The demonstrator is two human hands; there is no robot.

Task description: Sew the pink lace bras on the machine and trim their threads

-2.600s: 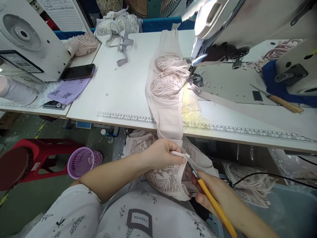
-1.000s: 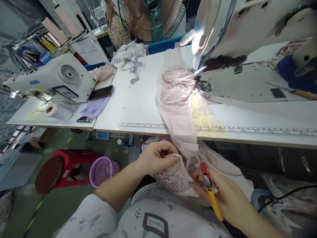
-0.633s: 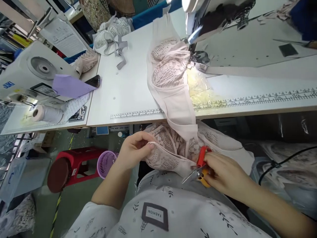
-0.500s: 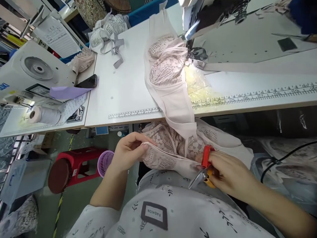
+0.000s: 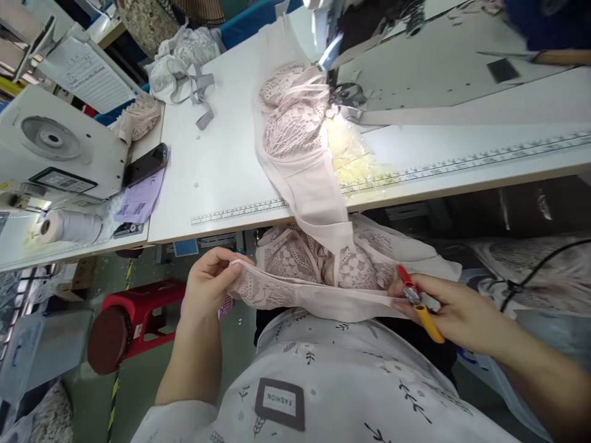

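My left hand (image 5: 207, 283) is closed, pinching the lace end of a pale pink bra (image 5: 323, 301). The bra stretches across in front of my body to my right hand (image 5: 455, 311), whose fingertips grip its plain band. Held in that same right hand is a pair of scissors (image 5: 428, 324) with red and yellow handles; their blades are largely hidden. Just behind the stretched edge, lace cups (image 5: 290, 261) hang below the table edge. Another pale pink bra (image 5: 300, 132) lies on the table beside the sewing machine's needle area, its band draping over the front edge.
A white table (image 5: 217, 166) with a printed ruler strip carries a sewing machine (image 5: 341, 55). To the left are a second machine (image 5: 60, 141), a phone (image 5: 146, 165), purple paper (image 5: 141, 200) and a thread cone (image 5: 71, 226). A red stool (image 5: 143, 314) stands on the floor.
My hands have moved apart, left hand leftward and right hand slightly rightward, pulling the bra's edge straighter. The scissors have turned in my right hand, their blades no longer pointing down-left.
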